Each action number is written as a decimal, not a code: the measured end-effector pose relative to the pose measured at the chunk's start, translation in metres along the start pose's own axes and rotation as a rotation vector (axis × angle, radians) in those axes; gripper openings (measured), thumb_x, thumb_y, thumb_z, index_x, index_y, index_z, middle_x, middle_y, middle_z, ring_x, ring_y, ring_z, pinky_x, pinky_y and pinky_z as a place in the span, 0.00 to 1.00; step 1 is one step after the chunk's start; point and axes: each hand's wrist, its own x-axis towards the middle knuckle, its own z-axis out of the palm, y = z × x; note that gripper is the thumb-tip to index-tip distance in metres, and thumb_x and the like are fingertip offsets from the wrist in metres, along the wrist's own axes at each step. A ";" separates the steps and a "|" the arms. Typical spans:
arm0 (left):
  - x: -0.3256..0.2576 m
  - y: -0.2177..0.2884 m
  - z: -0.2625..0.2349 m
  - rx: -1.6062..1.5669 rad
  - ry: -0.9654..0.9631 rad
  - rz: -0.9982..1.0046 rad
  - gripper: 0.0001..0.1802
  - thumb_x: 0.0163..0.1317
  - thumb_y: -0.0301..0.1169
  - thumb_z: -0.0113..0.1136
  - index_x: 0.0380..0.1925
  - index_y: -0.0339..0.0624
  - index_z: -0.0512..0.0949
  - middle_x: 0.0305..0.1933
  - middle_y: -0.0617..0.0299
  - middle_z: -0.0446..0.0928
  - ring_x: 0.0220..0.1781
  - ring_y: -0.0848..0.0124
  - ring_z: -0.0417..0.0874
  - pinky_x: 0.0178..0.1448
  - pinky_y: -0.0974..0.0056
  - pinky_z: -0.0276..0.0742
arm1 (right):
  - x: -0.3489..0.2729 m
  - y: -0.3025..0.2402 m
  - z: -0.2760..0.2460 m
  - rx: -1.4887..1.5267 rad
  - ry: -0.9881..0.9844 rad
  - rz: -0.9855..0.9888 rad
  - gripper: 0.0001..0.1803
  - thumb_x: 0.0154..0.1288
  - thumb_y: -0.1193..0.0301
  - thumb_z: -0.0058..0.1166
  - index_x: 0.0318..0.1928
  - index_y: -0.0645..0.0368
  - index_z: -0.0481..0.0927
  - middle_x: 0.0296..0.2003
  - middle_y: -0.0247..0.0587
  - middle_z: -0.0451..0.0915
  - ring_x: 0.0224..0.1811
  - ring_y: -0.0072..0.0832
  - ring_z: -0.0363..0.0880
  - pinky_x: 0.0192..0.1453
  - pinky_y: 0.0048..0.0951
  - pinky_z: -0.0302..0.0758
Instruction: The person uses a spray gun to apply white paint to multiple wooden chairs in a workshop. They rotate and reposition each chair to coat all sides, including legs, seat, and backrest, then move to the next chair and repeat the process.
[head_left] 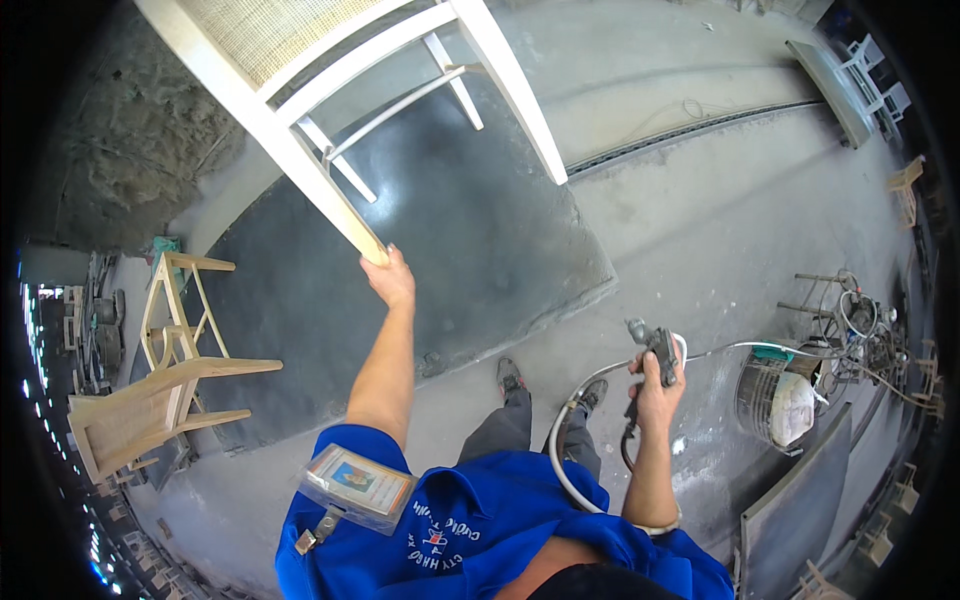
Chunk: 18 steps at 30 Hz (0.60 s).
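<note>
My left hand (392,278) is closed round the lower end of one leg of a pale wooden chair (325,205). The chair is tilted, its woven panel (265,35) at the top of the picture and its legs reaching toward me. In my right hand (657,392) is a spray gun (655,352), held out to the right and apart from the chair. A whitish hose (568,405) loops from the gun down past my forearm. Below the chair lies a dark flat board (450,250).
Unpainted wooden chairs (175,385) stand on the left. To the right are a paint-smeared bucket (775,405), hoses and spray equipment (870,325). A leaning panel (795,500) is at the lower right. White furniture (865,80) sits far right. My shoes (510,375) are by the board's near edge.
</note>
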 end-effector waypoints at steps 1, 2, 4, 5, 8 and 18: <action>-0.008 -0.013 0.003 0.066 0.031 -0.026 0.21 0.65 0.33 0.69 0.51 0.33 0.74 0.41 0.52 0.82 0.37 0.60 0.85 0.43 0.53 0.82 | -0.004 0.003 -0.017 -0.011 -0.063 0.015 0.33 0.73 0.70 0.59 0.76 0.58 0.66 0.36 0.38 0.81 0.34 0.22 0.81 0.21 0.20 0.70; -0.013 -0.025 0.005 -0.018 0.026 -0.123 0.21 0.63 0.31 0.71 0.50 0.31 0.76 0.42 0.52 0.83 0.39 0.59 0.85 0.47 0.52 0.81 | -0.007 0.006 -0.030 -0.021 -0.105 0.065 0.34 0.73 0.68 0.60 0.76 0.58 0.65 0.36 0.38 0.81 0.34 0.23 0.81 0.22 0.20 0.71; -0.025 -0.048 0.012 -0.190 -0.007 -0.418 0.21 0.58 0.28 0.74 0.49 0.29 0.80 0.46 0.51 0.84 0.45 0.57 0.85 0.54 0.51 0.78 | -0.010 0.009 -0.052 0.024 -0.226 0.198 0.37 0.71 0.64 0.62 0.77 0.56 0.65 0.37 0.39 0.81 0.36 0.26 0.81 0.22 0.22 0.70; -0.031 -0.059 0.014 -0.182 0.066 -0.385 0.22 0.56 0.27 0.74 0.49 0.28 0.80 0.45 0.51 0.84 0.44 0.58 0.85 0.52 0.52 0.78 | -0.012 0.010 -0.062 0.031 -0.268 0.257 0.38 0.70 0.61 0.62 0.77 0.54 0.64 0.38 0.40 0.81 0.37 0.28 0.82 0.21 0.22 0.70; -0.038 -0.093 0.012 -0.182 0.188 -0.297 0.22 0.54 0.24 0.75 0.47 0.26 0.82 0.43 0.53 0.85 0.41 0.61 0.84 0.49 0.55 0.79 | -0.017 0.014 -0.084 0.121 -0.368 0.402 0.42 0.70 0.56 0.61 0.79 0.52 0.59 0.42 0.46 0.82 0.38 0.33 0.84 0.20 0.23 0.70; -0.004 -0.192 -0.055 -0.257 0.210 -0.276 0.08 0.59 0.22 0.70 0.32 0.31 0.78 0.28 0.60 0.76 0.27 0.70 0.76 0.29 0.61 0.72 | 0.032 0.050 -0.092 -0.035 -0.440 0.437 0.44 0.73 0.46 0.58 0.79 0.55 0.59 0.39 0.48 0.83 0.34 0.33 0.86 0.21 0.22 0.74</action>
